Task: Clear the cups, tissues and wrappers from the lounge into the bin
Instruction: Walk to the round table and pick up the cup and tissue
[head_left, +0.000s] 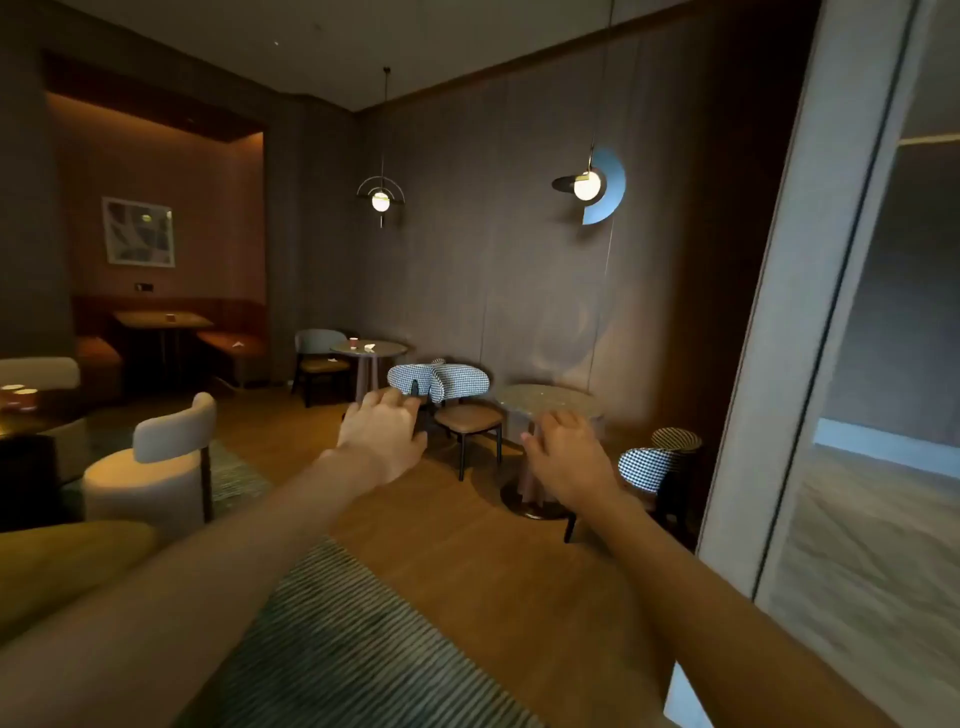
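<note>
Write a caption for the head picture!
Empty hands reach toward a far round table holding a red cup.

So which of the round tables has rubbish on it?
The farther round table near the corner: it holds a red cup and a white tissue. The nearer round table shows none.

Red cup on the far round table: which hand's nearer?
Left. The left hand is raised roughly below and just right of the red cup in the frame; the right hand is farther right, over the nearer round table. Neither touches it.
</note>
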